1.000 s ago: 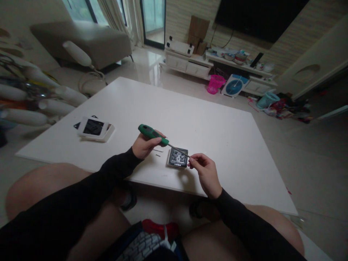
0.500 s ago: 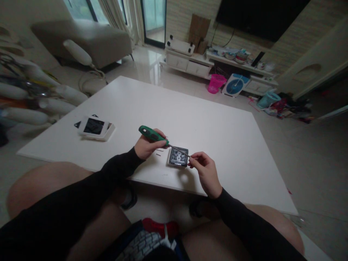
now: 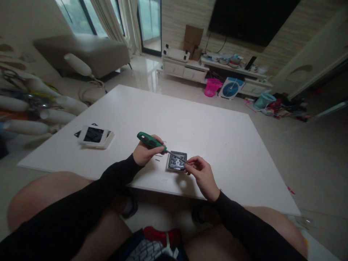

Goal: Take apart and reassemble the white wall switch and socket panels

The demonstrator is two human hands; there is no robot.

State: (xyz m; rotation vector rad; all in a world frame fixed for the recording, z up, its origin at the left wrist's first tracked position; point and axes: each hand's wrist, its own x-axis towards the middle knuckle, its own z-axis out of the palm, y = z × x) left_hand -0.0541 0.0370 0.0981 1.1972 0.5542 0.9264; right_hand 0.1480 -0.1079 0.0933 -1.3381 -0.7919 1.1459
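A screwdriver (image 3: 149, 140) with a green and black handle is held in my left hand (image 3: 145, 152), its shaft slanting down to the right. The fingertips of my right hand (image 3: 200, 174) pinch together at the tip of the shaft; whether a small screw is between them I cannot make out. Below the shaft, a square wall switch or socket (image 3: 177, 161) with a dark frame and exposed inner parts sits on the white table (image 3: 190, 123). Small thin dark pieces (image 3: 158, 160) lie on the table left of it, near my left hand.
On the table's left side rests a stack of white square plates (image 3: 95, 137) with dark inner parts. Beyond the table are a grey bench (image 3: 84, 54), a low white cabinet (image 3: 182, 70), a pink basket (image 3: 212, 87) and a fan (image 3: 231, 88).
The view has tilted up slightly, so the scene sits lower in the picture. Both hands keep about the same pose, with the screwdriver still in the left hand and right fingertips at its tip.
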